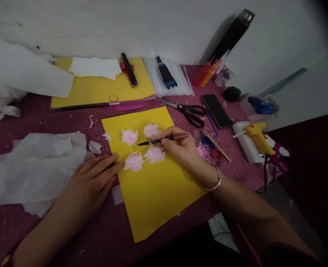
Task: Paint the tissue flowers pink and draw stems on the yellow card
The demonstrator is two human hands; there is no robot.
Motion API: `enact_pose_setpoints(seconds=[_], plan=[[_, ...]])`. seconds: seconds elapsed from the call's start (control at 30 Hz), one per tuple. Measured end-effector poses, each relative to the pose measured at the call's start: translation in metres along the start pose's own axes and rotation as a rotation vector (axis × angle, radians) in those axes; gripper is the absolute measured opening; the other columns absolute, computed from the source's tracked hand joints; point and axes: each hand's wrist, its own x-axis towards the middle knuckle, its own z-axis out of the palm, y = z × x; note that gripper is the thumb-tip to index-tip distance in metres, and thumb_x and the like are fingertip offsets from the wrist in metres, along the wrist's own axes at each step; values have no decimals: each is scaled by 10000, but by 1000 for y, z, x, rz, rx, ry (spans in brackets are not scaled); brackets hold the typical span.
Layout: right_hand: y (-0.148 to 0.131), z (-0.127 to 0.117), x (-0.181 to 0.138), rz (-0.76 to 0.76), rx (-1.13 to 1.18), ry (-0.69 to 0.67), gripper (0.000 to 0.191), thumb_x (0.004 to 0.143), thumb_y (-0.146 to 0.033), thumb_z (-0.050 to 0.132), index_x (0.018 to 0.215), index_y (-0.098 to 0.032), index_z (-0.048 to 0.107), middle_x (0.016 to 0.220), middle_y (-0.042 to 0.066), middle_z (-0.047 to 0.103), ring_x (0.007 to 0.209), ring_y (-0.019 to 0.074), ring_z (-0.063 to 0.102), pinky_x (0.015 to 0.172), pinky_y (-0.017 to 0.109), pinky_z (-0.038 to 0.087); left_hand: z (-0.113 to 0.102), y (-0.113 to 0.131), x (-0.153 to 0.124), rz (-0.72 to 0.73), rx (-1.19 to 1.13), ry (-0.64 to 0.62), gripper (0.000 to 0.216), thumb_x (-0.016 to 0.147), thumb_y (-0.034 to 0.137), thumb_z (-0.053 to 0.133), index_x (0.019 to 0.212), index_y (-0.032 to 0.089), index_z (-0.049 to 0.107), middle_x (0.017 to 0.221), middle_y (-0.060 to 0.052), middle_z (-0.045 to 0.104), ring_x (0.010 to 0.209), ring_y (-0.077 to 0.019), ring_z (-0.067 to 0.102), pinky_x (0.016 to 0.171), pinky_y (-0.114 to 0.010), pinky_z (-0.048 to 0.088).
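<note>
A sheet of yellow paper (155,193) lies on the table with several pink-and-white tissue paper flowers (134,161) on its upper half. My right hand (182,148) grips a slim dark pen (154,141), its tip pointing left between the flowers. Beside that tip, a short thin dark curved line (135,147) shows on the sheet. My left hand (93,180) lies flat with fingers stretched, fingertips on the sheet's left edge. White tissue paper (38,167) spreads to the left of this hand, with small torn scraps around it.
Black-handled scissors (190,111), a phone (216,111) and a paint palette (205,148) with a wooden stick sit right of the sheet. A yellow glue gun (259,137) rests farther right. Along the wall are another yellow sheet (97,87), glue sticks (180,81) and orange bottles (209,74).
</note>
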Motion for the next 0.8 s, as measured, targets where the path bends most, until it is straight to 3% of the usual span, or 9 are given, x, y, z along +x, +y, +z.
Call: enact_pose_setpoints(seconds=[0.8], plan=[[-2,2,-3,-23,-68,-32,32,793,-211,616,784,-201,646,731,-13,623,688,125,562,641,274,427,0,-1,-1,-9,-5,-15,390,996,327,382,1293,184,591,1387,-113,588,1263,-310,541,1058,-565,453]])
